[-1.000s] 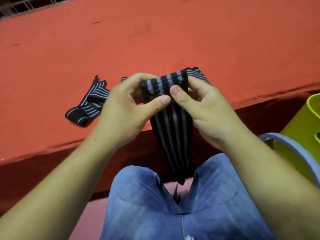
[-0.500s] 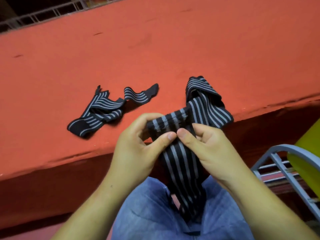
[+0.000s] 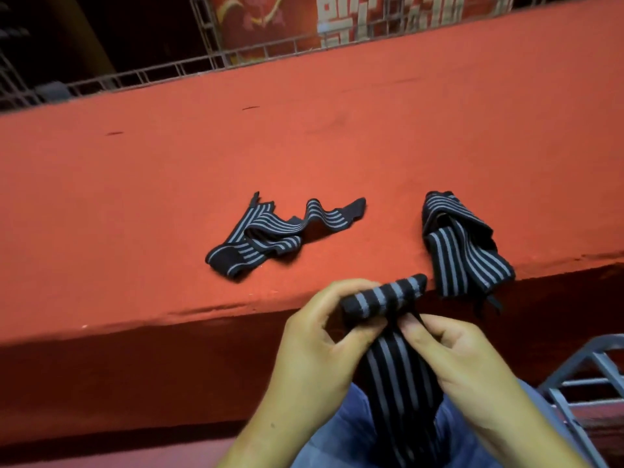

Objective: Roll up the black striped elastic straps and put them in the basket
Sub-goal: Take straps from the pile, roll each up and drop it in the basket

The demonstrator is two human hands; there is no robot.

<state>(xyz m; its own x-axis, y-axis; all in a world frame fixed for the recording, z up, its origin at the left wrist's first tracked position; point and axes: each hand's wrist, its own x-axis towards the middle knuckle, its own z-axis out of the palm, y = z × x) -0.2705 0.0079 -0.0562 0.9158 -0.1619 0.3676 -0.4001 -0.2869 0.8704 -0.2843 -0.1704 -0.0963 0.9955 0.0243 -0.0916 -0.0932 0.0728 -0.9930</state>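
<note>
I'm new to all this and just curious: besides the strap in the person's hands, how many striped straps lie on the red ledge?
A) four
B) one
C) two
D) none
C: a crumpled strap lies mid-ledge and a folded strap lies at its near edge, while the left hand and right hand hold the rolled strap.

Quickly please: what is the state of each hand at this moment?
Left hand: closed, gripping the rolled end of the striped strap.
Right hand: closed, pinching the same strap below the roll.
</note>
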